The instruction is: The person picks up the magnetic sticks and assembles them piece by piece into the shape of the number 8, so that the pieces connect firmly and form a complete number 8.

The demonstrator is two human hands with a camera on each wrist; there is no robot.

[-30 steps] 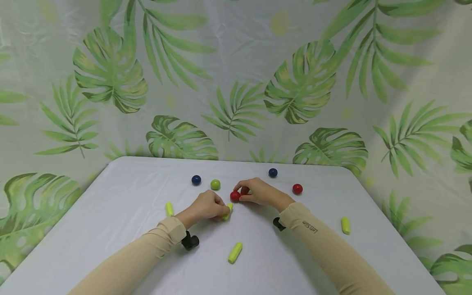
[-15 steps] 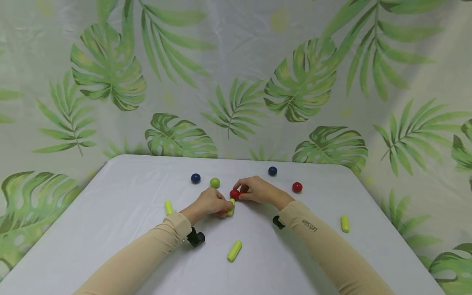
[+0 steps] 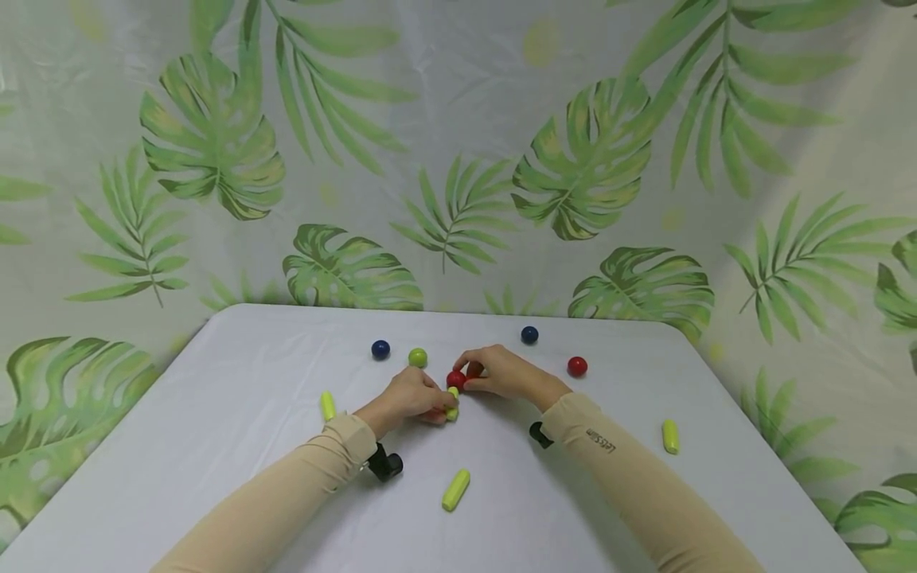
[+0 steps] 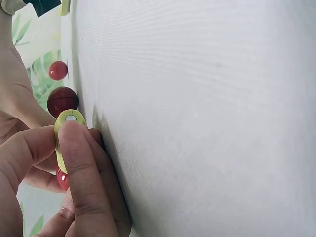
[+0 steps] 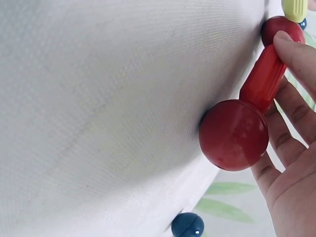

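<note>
My left hand [image 3: 410, 396] pinches a yellow-green stick [image 4: 70, 117] between thumb and fingers, over the middle of the table. The stick's far end meets a red ball [image 3: 455, 380] in the head view. My right hand [image 3: 505, 371] holds a red ribbed stick [image 5: 262, 81], its thumb at the joint with that same ball. At the red stick's other end is a second, larger-looking red ball [image 5: 233, 135] in the right wrist view; the hand hides it in the head view.
On the white-covered table [image 3: 573, 509] lie loose yellow-green sticks at left [image 3: 327, 404], front [image 3: 455, 489] and right [image 3: 669, 437]. Toward the back sit two dark blue balls [image 3: 380, 349], a green ball [image 3: 418, 357] and a separate red ball [image 3: 576, 366].
My left hand has shifted slightly to the right, and its yellow-green stick now lines up under the red ball, turned more away from me. The right hand has kept its place.
</note>
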